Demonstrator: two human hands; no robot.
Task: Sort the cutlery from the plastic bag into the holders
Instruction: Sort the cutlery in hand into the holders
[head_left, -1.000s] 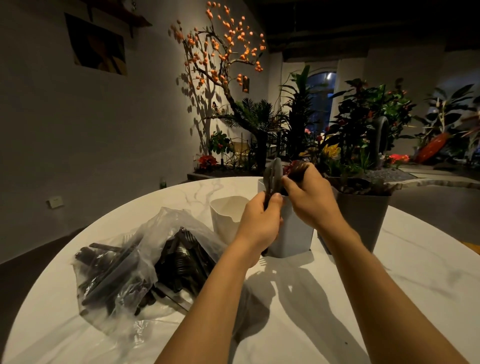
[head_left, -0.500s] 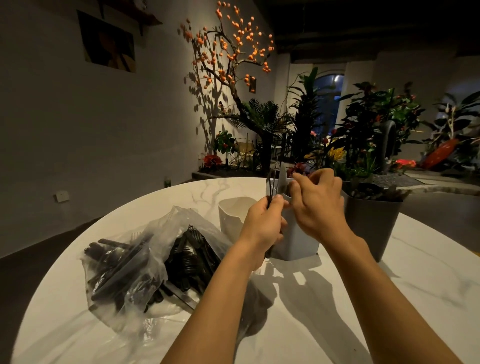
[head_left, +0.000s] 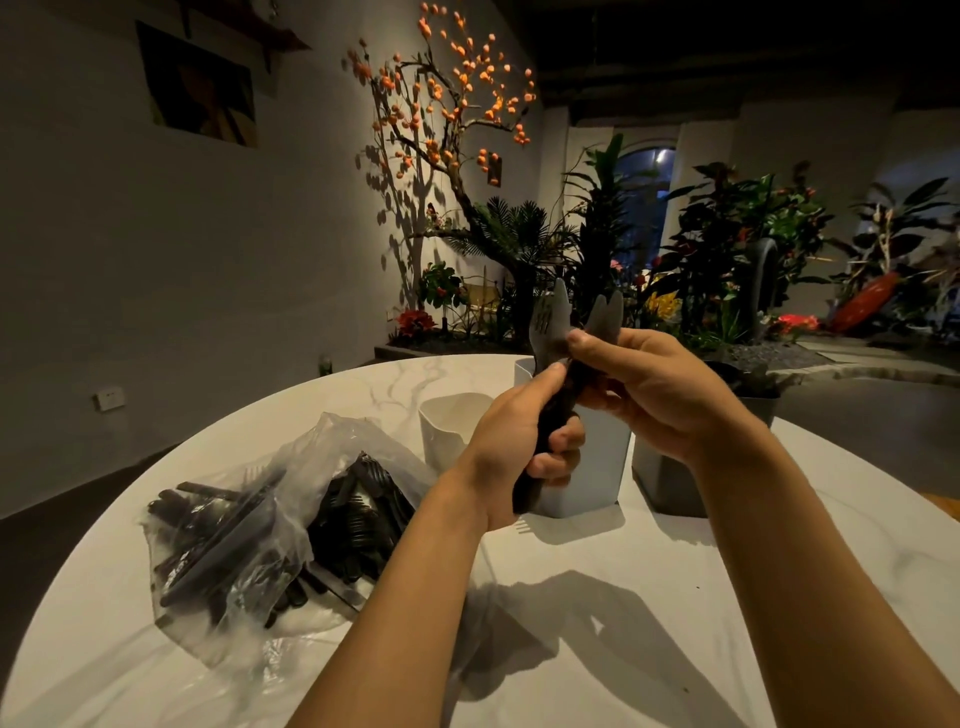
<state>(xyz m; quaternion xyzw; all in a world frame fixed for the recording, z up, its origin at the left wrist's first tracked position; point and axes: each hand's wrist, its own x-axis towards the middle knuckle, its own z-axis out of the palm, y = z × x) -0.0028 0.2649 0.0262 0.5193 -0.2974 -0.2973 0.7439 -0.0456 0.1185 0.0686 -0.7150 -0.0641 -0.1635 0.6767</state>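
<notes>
My left hand (head_left: 519, 447) grips a bunch of black plastic forks (head_left: 550, 322) by their handles, heads up, in front of the grey holder (head_left: 592, 473). My right hand (head_left: 649, 384) pinches one fork (head_left: 605, 317) near its head and tilts it away from the bunch. A white holder (head_left: 447, 431) stands left of the grey one, and a dark holder (head_left: 670, 483) stands to its right. The clear plastic bag (head_left: 249, 519) with several black cutlery pieces lies on the white table (head_left: 675, 597) at the left.
A power socket (head_left: 110, 399) sits low on the left wall. Beyond the table's far edge are potted plants (head_left: 727, 260) and a tree with orange fruits (head_left: 447, 104). The table's right edge runs close to the dark holder.
Both hands have lifted the forks higher above the grey holder. My right hand has spread one fork away from the bunch.
</notes>
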